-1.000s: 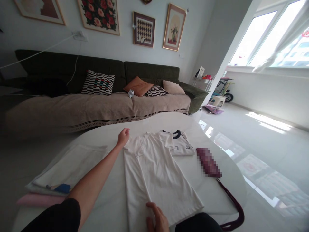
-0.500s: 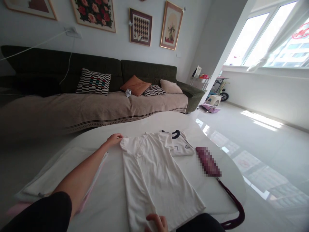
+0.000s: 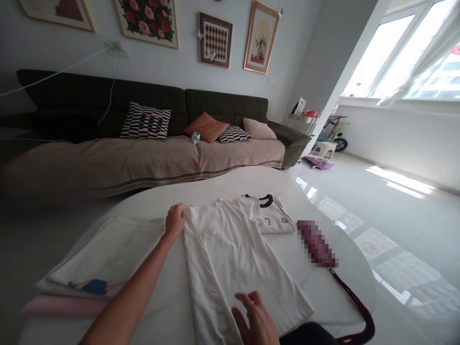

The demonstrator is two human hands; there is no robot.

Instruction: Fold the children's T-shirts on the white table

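A white T-shirt (image 3: 247, 258) lies on the counter (image 3: 165, 306), one sleeve overlapping a folded shirt (image 3: 277, 226) that bears an outlined mark like a 7 (image 3: 267, 222) and a shield-shaped badge (image 3: 284, 220) too small to read. The left hand (image 3: 175, 219) touches the T-shirt's upper-left edge, fingers close together, grip unclear; the right hand (image 3: 256, 318), fingers spread apart and holding nothing, is over its lower part.
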